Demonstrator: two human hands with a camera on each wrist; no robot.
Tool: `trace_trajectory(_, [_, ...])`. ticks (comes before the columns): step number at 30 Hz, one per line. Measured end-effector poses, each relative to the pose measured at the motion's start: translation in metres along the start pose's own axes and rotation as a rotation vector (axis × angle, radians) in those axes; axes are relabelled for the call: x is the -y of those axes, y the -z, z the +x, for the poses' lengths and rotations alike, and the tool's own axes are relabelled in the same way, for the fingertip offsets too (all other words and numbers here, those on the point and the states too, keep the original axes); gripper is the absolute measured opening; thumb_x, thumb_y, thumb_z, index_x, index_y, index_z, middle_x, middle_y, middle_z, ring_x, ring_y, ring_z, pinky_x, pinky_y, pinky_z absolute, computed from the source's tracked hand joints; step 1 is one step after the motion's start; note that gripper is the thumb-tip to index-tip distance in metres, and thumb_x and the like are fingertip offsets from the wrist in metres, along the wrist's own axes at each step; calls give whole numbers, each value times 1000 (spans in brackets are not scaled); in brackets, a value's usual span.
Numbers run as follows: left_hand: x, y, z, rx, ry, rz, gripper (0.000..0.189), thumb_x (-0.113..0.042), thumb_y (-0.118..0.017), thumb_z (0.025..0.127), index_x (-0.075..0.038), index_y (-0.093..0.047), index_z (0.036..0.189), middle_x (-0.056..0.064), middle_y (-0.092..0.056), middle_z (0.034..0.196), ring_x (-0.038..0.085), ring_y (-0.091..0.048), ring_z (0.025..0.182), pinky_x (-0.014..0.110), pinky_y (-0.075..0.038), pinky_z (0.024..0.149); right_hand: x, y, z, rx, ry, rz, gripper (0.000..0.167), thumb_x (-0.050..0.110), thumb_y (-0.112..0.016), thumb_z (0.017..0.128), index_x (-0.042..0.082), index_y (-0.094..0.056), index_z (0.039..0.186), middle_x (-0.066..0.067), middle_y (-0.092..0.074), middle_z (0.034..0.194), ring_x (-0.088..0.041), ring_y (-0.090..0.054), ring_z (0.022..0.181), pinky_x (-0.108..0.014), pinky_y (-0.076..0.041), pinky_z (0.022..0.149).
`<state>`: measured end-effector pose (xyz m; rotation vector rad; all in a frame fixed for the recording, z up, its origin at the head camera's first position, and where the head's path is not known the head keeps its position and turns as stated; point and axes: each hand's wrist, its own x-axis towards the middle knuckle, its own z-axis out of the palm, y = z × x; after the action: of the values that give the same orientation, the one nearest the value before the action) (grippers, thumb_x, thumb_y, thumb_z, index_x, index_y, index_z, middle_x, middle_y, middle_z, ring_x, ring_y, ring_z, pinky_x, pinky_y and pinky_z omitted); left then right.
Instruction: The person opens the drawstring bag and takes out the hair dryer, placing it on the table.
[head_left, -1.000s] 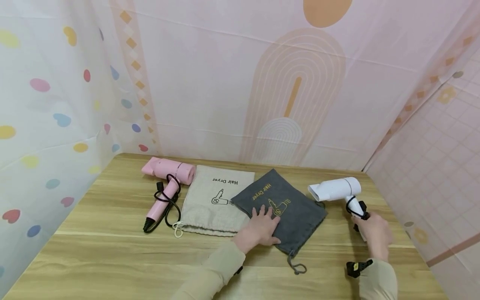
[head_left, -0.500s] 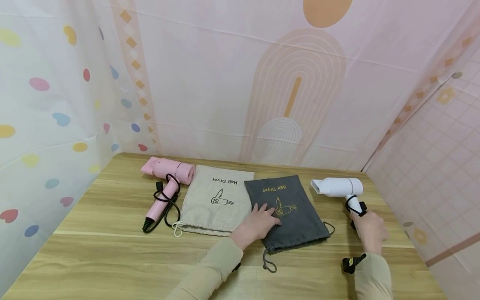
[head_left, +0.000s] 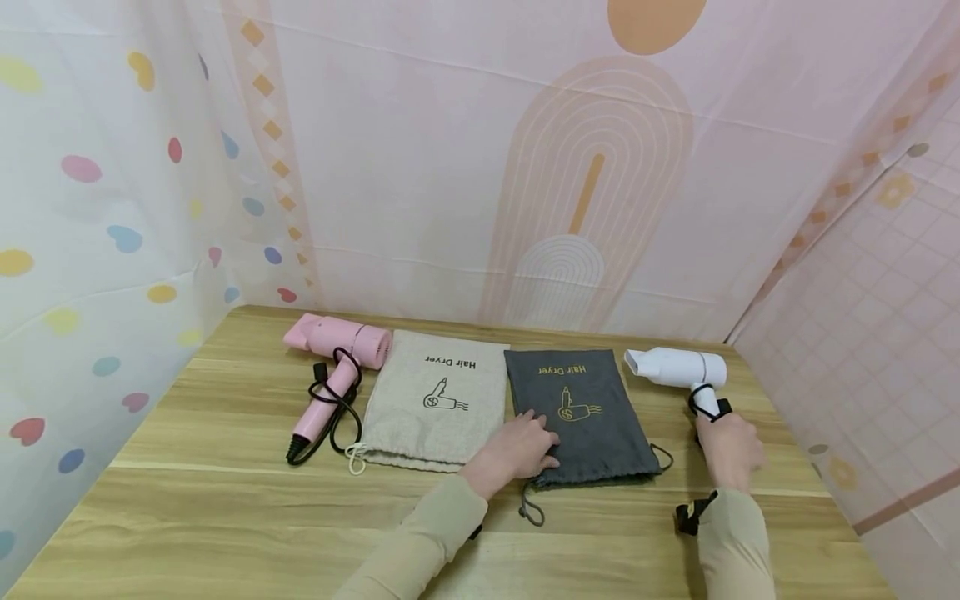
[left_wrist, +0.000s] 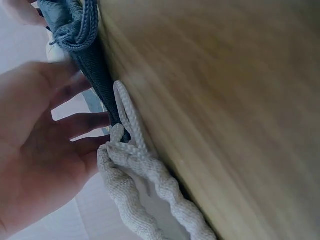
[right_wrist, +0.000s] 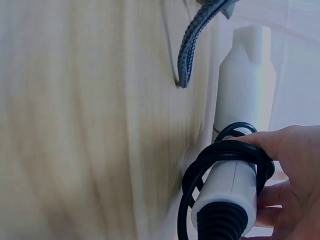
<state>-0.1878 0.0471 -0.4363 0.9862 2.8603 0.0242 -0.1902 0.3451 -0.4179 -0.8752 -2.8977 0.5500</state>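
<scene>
The dark grey drawstring bag [head_left: 600,446], printed with a yellow hair dryer, lies flat and nearly square to the table. My left hand [head_left: 516,450] rests on its left edge with the fingers extended over the cloth; the left wrist view shows the fingertips against the bag's side, close to the beige bag's cord. At the right, a white hair dryer [head_left: 671,367] lies with its nozzle to the left. My right hand [head_left: 729,454] grips its handle, where the black cord [right_wrist: 220,152] is wound round. The fingers on the handle's far side are partly hidden.
A beige drawstring bag [head_left: 442,429] lies left of the grey one. Beyond it is a pink hair dryer [head_left: 337,340] with a black cord round its handle. The wooden table [head_left: 225,525] meets patterned cloth walls [head_left: 420,208] at the back and sides.
The grey bag has turned from a slant to nearly straight and come off the beige bag, my left hand staying on it. The white hair dryer has shifted slightly, with my right hand moving leftward.
</scene>
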Motion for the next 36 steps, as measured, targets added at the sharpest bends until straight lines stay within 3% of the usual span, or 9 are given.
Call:
trace_trajectory(5, [-1, 1, 1, 63, 33, -35, 52, -56, -52, 89, -25, -56, 132, 11, -47, 145, 31, -40, 138, 35, -35, 113, 3, -2, 2, -5, -19, 4, 63, 42, -37, 94, -18, -57, 101, -46, -54, 108, -58, -56, 97, -57, -48, 63])
trace_trajectory(13, [1, -1, 5, 72, 69, -64, 52, -51, -54, 91, -25, -51, 136, 10, -39, 151, 29, -33, 142, 35, -32, 115, 8, -4, 4, -11, -42, -10, 56, 40, -42, 91, -14, -57, 98, -44, -55, 106, -57, -56, 96, -54, -47, 60])
trace_trajectory(16, [2, -1, 7, 74, 77, -69, 52, -50, -54, 91, -25, -50, 137, 10, -38, 151, 29, -32, 143, 36, -32, 115, 10, -6, 1, -12, -24, -34, 53, 34, -39, 92, -15, -56, 99, -43, -56, 104, -56, -57, 94, -54, -47, 60])
trace_trajectory(23, [4, -2, 6, 57, 71, -82, 49, -47, -55, 92, -24, -53, 135, 9, -41, 149, 28, -35, 141, 35, -34, 114, 18, -7, -8, -14, -6, -41, 60, 33, -36, 96, -23, -43, 117, -45, -48, 112, -61, -51, 101, -62, -45, 74])
trace_trajectory(26, [8, -3, 3, -13, 46, -136, 43, -42, -57, 92, -20, -58, 129, 7, -53, 138, 25, -49, 131, 32, -43, 105, 25, -2, -16, -53, 3, -26, 59, 31, -39, 96, -23, -39, 121, -46, -44, 115, -62, -46, 106, -65, -44, 78])
trace_trajectory(28, [12, -1, 0, -87, 42, -200, 37, -37, -59, 93, -18, -61, 124, 6, -60, 127, 22, -58, 117, 32, -50, 94, 32, 1, -23, -136, 36, 11, 55, 29, -42, 96, -21, -41, 118, -44, -46, 114, -61, -47, 104, -67, -44, 76])
trace_trajectory(31, [21, 4, -7, -240, 67, -287, 28, -30, -60, 93, -14, -65, 115, 4, -66, 109, 18, -65, 95, 30, -55, 77, 47, 2, -33, -324, 157, 104, 37, 23, -48, 93, -13, -53, 102, -35, -55, 102, -55, -54, 93, -66, -45, 66])
trace_trajectory(34, [33, 9, -14, -428, 115, -341, 19, -23, -61, 92, -11, -68, 105, 4, -69, 98, 18, -66, 86, 29, -55, 71, 65, -3, -43, -487, 313, 187, 22, 18, -54, 90, -3, -60, 87, -23, -61, 87, -47, -59, 76, -61, -45, 56])
trace_trajectory(36, [42, 11, -18, -551, 156, -352, 14, -20, -62, 92, -10, -70, 98, 4, -70, 92, 19, -66, 82, 30, -55, 68, 77, -10, -48, -550, 418, 217, 19, 17, -57, 89, 0, -62, 82, -19, -63, 80, -42, -60, 68, -56, -45, 53])
